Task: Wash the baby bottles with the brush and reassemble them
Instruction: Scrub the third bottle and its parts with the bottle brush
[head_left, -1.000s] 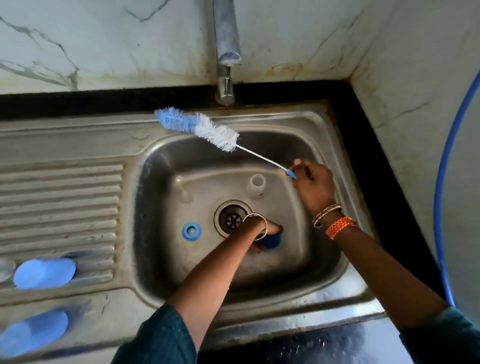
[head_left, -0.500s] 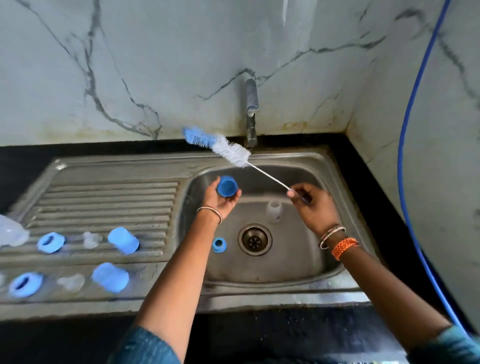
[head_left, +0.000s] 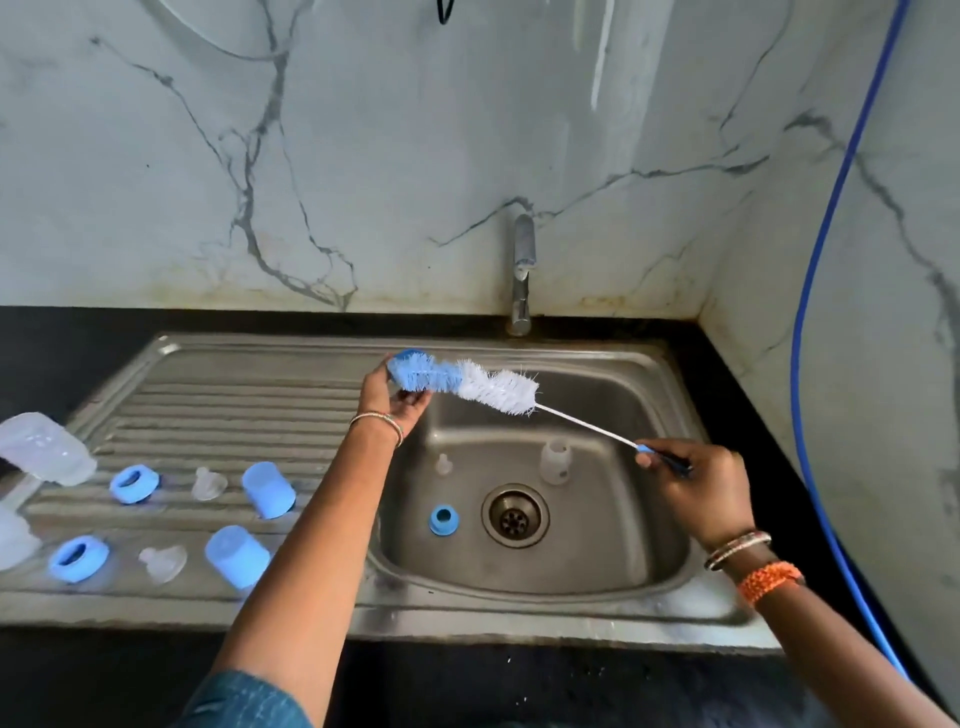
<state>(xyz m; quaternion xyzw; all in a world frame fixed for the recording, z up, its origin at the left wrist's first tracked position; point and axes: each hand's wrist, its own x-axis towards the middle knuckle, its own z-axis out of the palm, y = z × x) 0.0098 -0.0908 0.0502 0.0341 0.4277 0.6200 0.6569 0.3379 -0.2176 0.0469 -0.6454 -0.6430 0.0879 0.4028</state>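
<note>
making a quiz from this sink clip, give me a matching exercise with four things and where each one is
Things:
1. brush handle
2. blue cap
3. blue ring
4. clear bottle

Places:
A. on the basin floor, beside the drain
B. held in the left hand, brush bristles at it
C. on the draining board, at the far left edge
D. gripped in the right hand

Pairs: 1-D, 2-B, 3-A, 4-C
</note>
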